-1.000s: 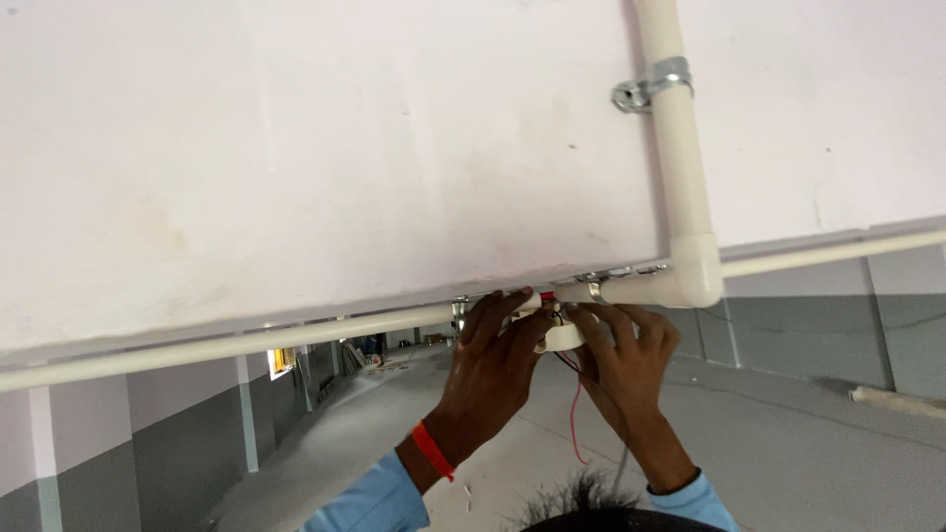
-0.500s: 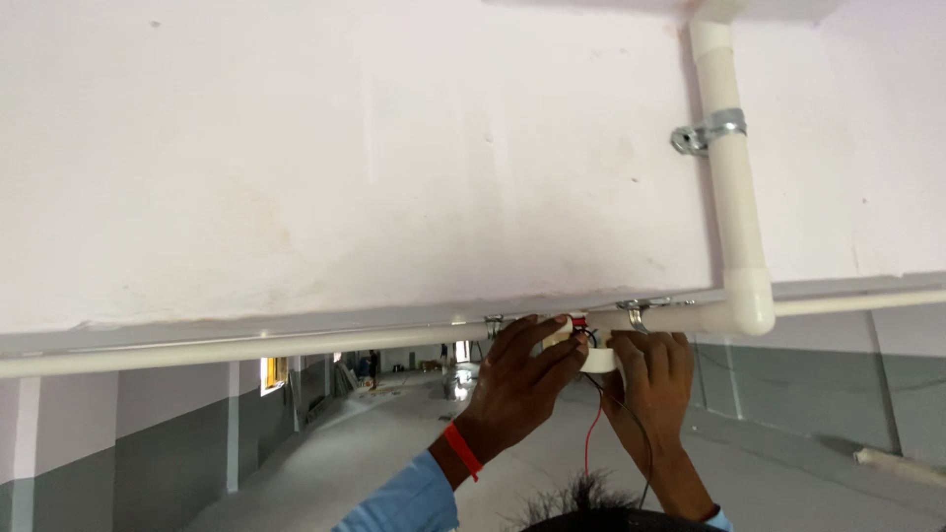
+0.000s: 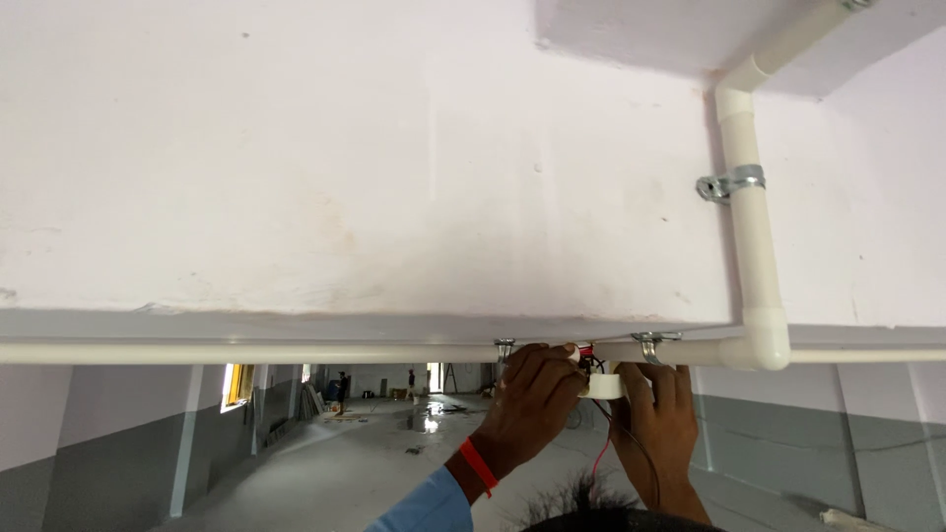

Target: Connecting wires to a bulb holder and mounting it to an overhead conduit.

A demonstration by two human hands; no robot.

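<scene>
Junction fitting [image 3: 603,384], small, round and white, sits in line with the horizontal white conduit [image 3: 246,352] that runs under the ceiling slab [image 3: 394,177], and we hold it between both raised hands. Our left hand [image 3: 527,409] is curled around the fitting from the left, its fingers clenched over the spot where the conduit enters; a red band [image 3: 478,465] circles that wrist above a light blue sleeve [image 3: 429,507]. Our right hand [image 3: 658,419] supports the fitting from below and from the right, fingers closed against its white body. Red wire [image 3: 600,453] shows at the top of the fitting and hangs down between the two wrists, beside a thin dark wire [image 3: 641,455]. Two metal saddle clamps [image 3: 648,344] fix the conduit to the slab edge, one just left of the fitting and one just right of it. Further right, the conduit meets a white tee [image 3: 767,347], from which a vertical pipe [image 3: 749,236] rises along the wall, held by a metal clip [image 3: 727,184]. Behind the hands we see a long hall with a wet grey floor [image 3: 394,443].
</scene>
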